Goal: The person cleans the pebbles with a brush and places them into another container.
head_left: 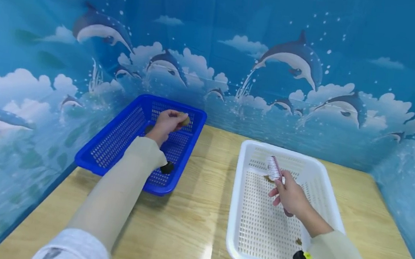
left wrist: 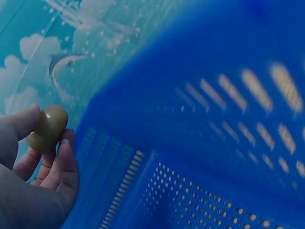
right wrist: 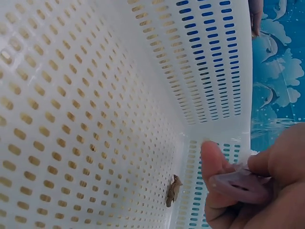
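Note:
My left hand (head_left: 167,125) pinches a small, rounded, olive-yellow object (left wrist: 50,128) between thumb and fingers, above the far end of a blue plastic basket (head_left: 187,161). It looks smooth and slightly shiny; its kind is unclear. On the right, a white plastic basket (head_left: 236,202) lies beneath my right hand (head_left: 289,195), whose fingers and thumb grip a hairbrush (head_left: 273,168) with a pinkish handle and pale bristles. The brush head points up and away; in the right wrist view only the handle's end shows. A brown, crumpled, leaf-like piece (right wrist: 173,191) lies in the white basket.
Both baskets stand on a light wooden table (head_left: 198,206). Another small brown piece (head_left: 298,241) is in the white basket. Black blocks (head_left: 167,167) show beside both sleeves. A dark item (head_left: 148,128) lies partly hidden behind the left hand. A dolphin-printed curtain (head_left: 216,61) surrounds the table.

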Demonstrator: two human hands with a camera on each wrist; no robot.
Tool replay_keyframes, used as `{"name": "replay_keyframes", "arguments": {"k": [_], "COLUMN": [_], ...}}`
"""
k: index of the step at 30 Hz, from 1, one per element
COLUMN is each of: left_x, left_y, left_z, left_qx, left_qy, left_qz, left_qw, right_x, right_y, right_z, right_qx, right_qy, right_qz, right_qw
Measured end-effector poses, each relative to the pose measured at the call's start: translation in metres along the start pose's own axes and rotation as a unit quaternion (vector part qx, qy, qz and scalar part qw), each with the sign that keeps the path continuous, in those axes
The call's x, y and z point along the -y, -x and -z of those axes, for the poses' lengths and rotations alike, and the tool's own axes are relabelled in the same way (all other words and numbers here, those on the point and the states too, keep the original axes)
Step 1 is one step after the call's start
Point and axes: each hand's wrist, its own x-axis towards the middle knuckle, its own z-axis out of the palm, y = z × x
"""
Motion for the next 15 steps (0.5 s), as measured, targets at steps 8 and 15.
{"name": "replay_keyframes", "arguments": {"k": [8,15], "left_x": [0.008,0.016], "left_y": [-0.013,-0.019], "left_z": [0.025,0.031], "left_qx": [-0.014,-0.011], "left_qy": [-0.124,-0.287], "left_qz": [-0.014,-0.053], "left_qw": [0.9921,0.9564], "right_x": [-0.001,-0.001], "right_y": [-0.005,0.001], "right_z": [-0.005,-0.003], "right_qx": [0.03,0.05], "right_qy": [0.006,0.051], "right_qz": [-0.012,-0.006], "right_qw": [0.9994,0.9974]}}
